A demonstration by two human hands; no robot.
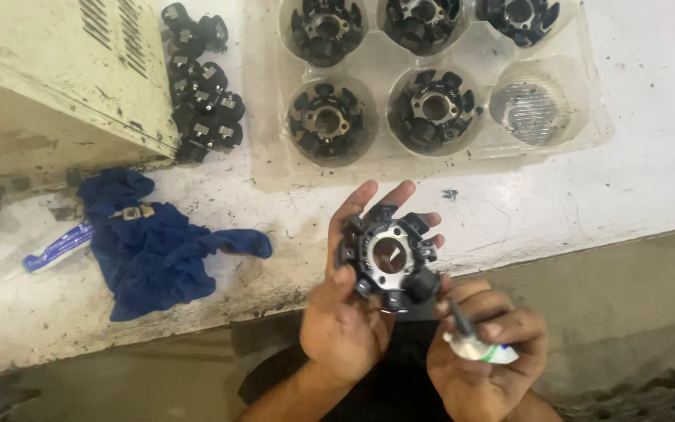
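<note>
Presently we hold a stator core (390, 256) in our left hand (347, 312), fingers spread behind its rim and thumb pressing the near edge. Our right hand (484, 352) is closed around a small white tube (478, 348), its dark nozzle (457, 315) pointing up toward the core's lower pole. We judge the core rigid and fairly heavy for its size, with projecting black poles; it is best gripped by the outer rim, not the centre ring. It sits upright just above the right hand, over the bench edge. Beyond lie a blue cloth (158, 250), a clear tray (587, 129) of similar cores, and loose ones (201, 94) beside a cream housing (48, 62).
</note>
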